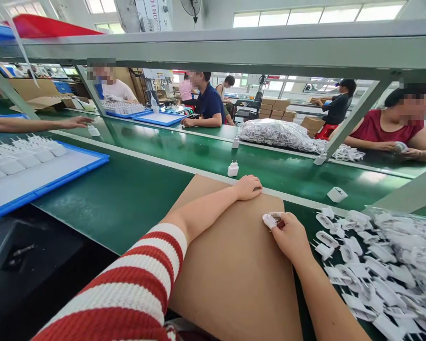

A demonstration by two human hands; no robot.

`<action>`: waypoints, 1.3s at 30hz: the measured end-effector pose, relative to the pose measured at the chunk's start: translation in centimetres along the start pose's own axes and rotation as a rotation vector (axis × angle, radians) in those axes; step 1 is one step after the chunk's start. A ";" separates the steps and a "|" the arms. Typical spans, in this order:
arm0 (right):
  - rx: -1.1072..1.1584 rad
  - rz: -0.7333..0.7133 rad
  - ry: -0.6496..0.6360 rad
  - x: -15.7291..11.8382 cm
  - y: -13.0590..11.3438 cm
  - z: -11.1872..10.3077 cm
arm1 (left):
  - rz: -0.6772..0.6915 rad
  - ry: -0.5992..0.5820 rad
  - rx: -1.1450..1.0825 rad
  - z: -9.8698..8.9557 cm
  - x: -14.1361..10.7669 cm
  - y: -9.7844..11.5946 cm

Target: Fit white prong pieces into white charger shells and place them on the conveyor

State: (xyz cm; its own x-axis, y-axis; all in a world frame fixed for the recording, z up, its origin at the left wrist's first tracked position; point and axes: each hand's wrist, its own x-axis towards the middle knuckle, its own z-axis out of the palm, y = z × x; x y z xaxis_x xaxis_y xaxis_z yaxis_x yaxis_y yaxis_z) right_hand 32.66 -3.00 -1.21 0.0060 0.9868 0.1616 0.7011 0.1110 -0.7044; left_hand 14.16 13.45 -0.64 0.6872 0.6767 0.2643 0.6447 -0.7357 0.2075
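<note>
Evidently part done: in blue-rimmed tray (39, 176), rows of white chargers (17, 162), seemingly closed. On green belt (156, 147), two-pin charger (233, 169) upright, just beyond cardboard sheet (230, 265). My left hand (247, 188) curled on sheet's far edge; cannot tell whether gripping. My right hand (294, 234), over sheet, pinches small white-and-reddish-brown part (279, 222), apparently unclosed. At right, loose white plug housings (383, 288) heaped, judged unfinished.

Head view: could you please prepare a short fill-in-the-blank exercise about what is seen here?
1. The sleeve on the left arm has white and ____ stripes.
2. The near tray has a ____ rim.
3. The bench surface is ____.
4. The part in the right hand shares the loose parts' colour: ____.

Missing words: red; blue; green; white.
</note>
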 end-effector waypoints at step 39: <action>-0.133 -0.098 -0.116 0.2 -4.1 -0.7 | -0.019 0.063 -0.026 -0.9 1.6 -1.2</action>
State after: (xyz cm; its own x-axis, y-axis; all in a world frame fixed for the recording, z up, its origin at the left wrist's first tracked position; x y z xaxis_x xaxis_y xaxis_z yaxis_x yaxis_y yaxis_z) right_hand 30.27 -3.35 2.24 -0.1433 0.9799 0.1386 0.7823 0.1980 -0.5906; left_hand 14.18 15.37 0.38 0.6523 0.6879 0.3184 0.6476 -0.7240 0.2376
